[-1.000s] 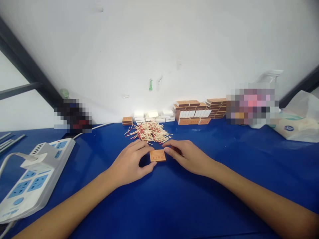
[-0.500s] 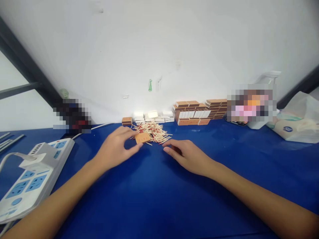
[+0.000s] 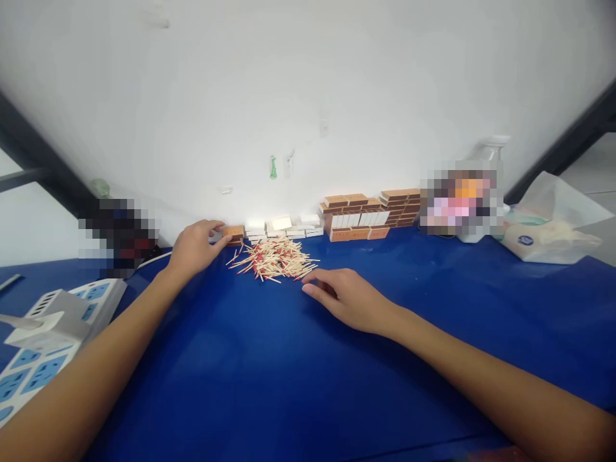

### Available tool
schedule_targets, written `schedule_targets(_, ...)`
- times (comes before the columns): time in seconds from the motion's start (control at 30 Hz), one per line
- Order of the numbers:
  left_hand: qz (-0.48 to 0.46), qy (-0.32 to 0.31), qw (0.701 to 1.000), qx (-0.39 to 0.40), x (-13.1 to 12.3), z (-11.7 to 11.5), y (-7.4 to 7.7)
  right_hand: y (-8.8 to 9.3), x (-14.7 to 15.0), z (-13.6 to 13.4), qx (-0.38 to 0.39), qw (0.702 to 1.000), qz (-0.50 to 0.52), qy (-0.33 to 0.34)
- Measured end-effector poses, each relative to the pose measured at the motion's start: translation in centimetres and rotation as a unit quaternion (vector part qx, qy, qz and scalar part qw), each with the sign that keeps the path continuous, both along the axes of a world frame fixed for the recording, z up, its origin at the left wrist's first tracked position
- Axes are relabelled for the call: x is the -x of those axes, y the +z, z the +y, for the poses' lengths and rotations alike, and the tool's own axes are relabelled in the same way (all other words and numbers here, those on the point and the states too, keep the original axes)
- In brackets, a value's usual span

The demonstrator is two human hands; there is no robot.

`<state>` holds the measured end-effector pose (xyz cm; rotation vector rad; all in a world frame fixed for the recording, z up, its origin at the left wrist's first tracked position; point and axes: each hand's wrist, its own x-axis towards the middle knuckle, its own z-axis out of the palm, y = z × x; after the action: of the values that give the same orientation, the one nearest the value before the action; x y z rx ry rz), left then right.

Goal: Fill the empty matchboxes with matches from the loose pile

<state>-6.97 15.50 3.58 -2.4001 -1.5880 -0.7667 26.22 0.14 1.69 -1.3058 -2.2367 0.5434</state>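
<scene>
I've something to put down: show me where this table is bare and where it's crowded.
Bare: the glossy blue tabletop between the forearms; also between the right hand and the white plastic packet. Crowded: the wall side, with heaped red-tipped wooden matches and brown cardboard matchboxes; left, the white plastic power strip.

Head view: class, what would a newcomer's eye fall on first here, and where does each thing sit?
Probably the loose heap of red-tipped matches, bright against the blue tabletop near the picture's middle. Next come the two hands, the left at the small brown boxes by the wall, the right beside the heap's near right edge.
</scene>
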Motion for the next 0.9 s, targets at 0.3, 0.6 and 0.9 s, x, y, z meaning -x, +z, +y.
schedule_targets(0.3,0.068,-0.049,0.995,-0.06,-0.5,-0.2,-0.5,0.0,0.0,-0.1,0.001,1.0,-0.008,0.01)
schedule_targets(0.6,0.101,-0.067,0.99,-0.073,-0.7,0.7,-1.0,-0.2,-0.1,0.0,-0.006,1.0,-0.004,0.011)
schedule_targets(0.9,0.012,-0.135,0.984,-0.114,-6.6,-1.4,1.9,-0.1,-0.1,0.1,-0.004,1.0,-0.01,0.012)
